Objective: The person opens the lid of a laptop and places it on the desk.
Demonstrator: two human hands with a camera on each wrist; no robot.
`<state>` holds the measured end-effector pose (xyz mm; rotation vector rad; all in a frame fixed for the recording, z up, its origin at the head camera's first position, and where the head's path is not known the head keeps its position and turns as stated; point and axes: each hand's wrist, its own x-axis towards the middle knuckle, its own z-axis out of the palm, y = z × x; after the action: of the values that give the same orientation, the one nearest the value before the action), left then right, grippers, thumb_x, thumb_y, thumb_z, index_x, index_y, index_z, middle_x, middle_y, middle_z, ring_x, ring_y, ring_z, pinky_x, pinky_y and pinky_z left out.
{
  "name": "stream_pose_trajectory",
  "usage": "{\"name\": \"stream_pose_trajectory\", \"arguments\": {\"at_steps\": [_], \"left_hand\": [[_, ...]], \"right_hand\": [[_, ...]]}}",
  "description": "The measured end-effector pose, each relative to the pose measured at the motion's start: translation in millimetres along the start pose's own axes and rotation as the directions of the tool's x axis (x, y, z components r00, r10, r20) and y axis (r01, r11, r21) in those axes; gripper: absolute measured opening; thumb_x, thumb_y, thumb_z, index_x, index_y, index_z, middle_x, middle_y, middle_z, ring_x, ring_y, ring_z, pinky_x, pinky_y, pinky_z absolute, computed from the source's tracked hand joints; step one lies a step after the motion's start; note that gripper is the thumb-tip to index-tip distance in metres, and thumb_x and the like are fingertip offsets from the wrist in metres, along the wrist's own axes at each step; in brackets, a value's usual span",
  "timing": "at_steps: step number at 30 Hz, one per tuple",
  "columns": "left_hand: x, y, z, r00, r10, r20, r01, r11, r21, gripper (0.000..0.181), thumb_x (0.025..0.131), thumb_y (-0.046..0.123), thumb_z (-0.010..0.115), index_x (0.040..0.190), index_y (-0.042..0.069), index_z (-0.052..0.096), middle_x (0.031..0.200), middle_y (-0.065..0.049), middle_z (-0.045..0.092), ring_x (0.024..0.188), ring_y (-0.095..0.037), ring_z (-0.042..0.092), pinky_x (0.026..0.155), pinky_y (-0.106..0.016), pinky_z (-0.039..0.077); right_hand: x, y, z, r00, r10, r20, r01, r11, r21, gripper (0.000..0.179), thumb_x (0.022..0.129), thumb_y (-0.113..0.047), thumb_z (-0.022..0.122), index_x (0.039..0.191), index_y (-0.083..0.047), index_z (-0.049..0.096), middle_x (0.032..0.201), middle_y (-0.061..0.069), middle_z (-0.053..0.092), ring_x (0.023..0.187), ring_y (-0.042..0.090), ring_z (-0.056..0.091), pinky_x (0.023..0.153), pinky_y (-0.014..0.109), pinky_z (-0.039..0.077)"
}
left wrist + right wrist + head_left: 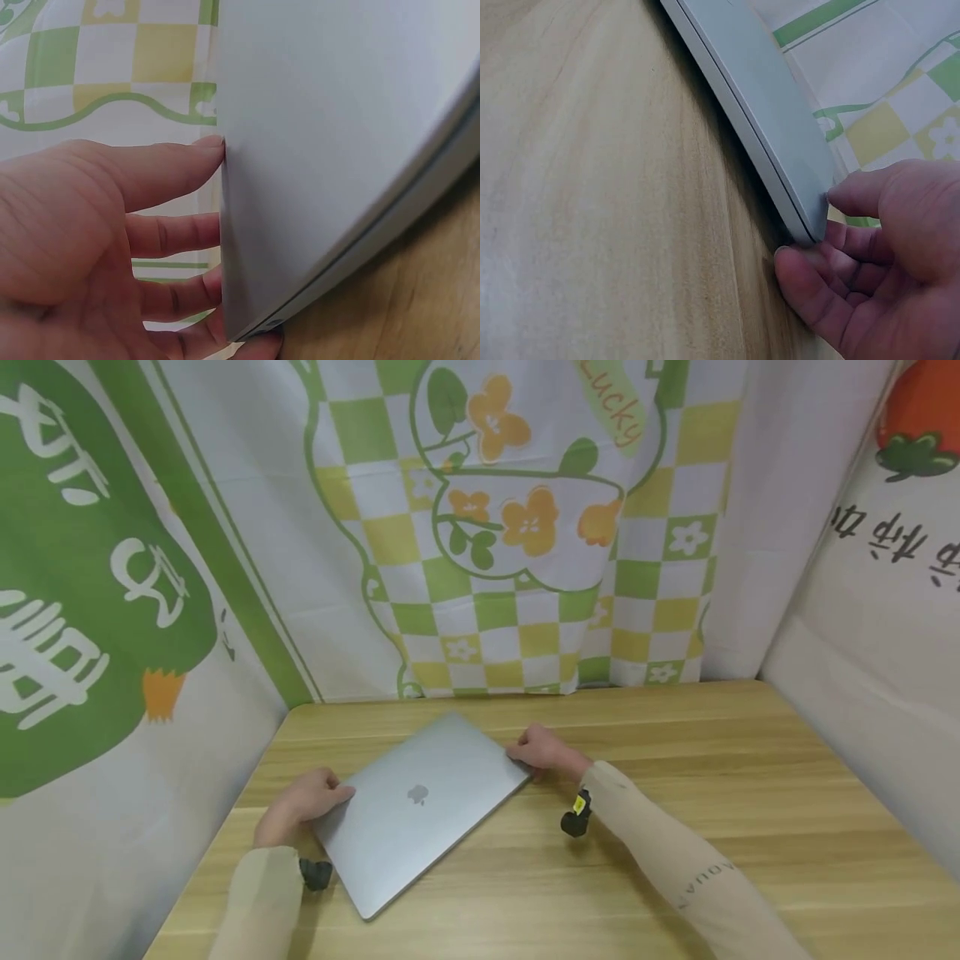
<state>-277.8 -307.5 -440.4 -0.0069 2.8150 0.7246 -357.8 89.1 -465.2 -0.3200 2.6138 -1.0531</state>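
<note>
1. Foreground: The lid of a closed silver laptop (431, 839) faces up over a wood-grain table (810, 810), one corner angled toward the wearer. Its long axis runs slantwise, near left to far right.

2. Nearer of the two to the body, the left hand (311, 795) pinches the laptop's left end, thumb along the upper edge, other fingers spaced apart at the side and underneath. From these fingers, the laptop extends rightward and away.

3. Between the hands: An apple logo (417, 794) marks the lid; both hands touch the laptop, at opposite short ends.

4. Farther out, the right hand (547, 750) grips the right end by a corner, thumb above, curled fingers bunched below. From here, the laptop lies leftward and back toward the wearer. Whether its whole base is off the wood cannot be told.

5. Background: A green-and-yellow checked curtain (498, 635) hangs beyond the table's far edge.
</note>
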Motion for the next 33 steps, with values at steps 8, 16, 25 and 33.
{"name": "stream_pose_trajectory", "arguments": {"at_steps": [8, 16, 25, 33], "left_hand": [[4.4, 3.5, 0.2, 1.0, -0.011, 0.003, 0.011, 1.0, -0.004, 0.037, 0.095, 0.03, 0.06, 0.103, -0.005, 0.056, 0.09, -0.013, 0.059, 0.079, -0.024, 0.054, 0.059, -0.031, 0.046], [9.1, 7.6, 1.8, 0.999, -0.032, 0.026, 0.032, 0.999, 0.005, 0.04, 0.095, 0.032, 0.06, 0.109, -0.006, 0.057, 0.098, -0.018, 0.063, 0.084, -0.026, 0.057, 0.06, -0.032, 0.048], [13.4, 8.8, 1.6, 0.997, -0.045, 0.059, 0.045, 0.999, 0.004, 0.043, 0.095, 0.036, 0.061, 0.111, -0.004, 0.058, 0.099, -0.015, 0.062, 0.084, -0.025, 0.055, 0.06, -0.031, 0.047], [16.7, 16.4, -0.2, 0.995, -0.04, 0.088, 0.042, 0.999, -0.023, 0.043, 0.095, 0.037, 0.06, 0.112, -0.003, 0.056, 0.107, -0.017, 0.06, 0.09, -0.027, 0.055, 0.064, -0.032, 0.049]], "right_hand": [[-3.5, 4.5, -2.1, 1.0, -0.004, 0.001, 0.004, 1.0, 0.025, 0.033, 0.095, -0.021, 0.063, 0.065, -0.006, 0.063, 0.05, -0.001, 0.049, 0.043, 0.011, 0.054, 0.045, 0.024, 0.053], [-10.0, 7.6, -5.0, 1.0, 0.018, -0.01, -0.018, 1.0, 0.024, 0.023, 0.094, -0.02, 0.064, 0.082, -0.002, 0.073, 0.061, 0.003, 0.058, 0.047, 0.012, 0.056, 0.048, 0.025, 0.056], [-13.3, 14.0, -4.5, 1.0, 0.021, 0.002, -0.021, 0.999, 0.036, 0.023, 0.094, -0.02, 0.063, 0.081, -0.003, 0.071, 0.065, 0.004, 0.059, 0.05, 0.011, 0.056, 0.049, 0.024, 0.055], [-18.6, 20.5, -7.0, 0.999, 0.018, -0.036, -0.015, 0.997, 0.08, 0.022, 0.094, -0.017, 0.064, 0.079, -0.001, 0.068, 0.065, 0.003, 0.055, 0.047, 0.012, 0.059, 0.048, 0.026, 0.056]]}}
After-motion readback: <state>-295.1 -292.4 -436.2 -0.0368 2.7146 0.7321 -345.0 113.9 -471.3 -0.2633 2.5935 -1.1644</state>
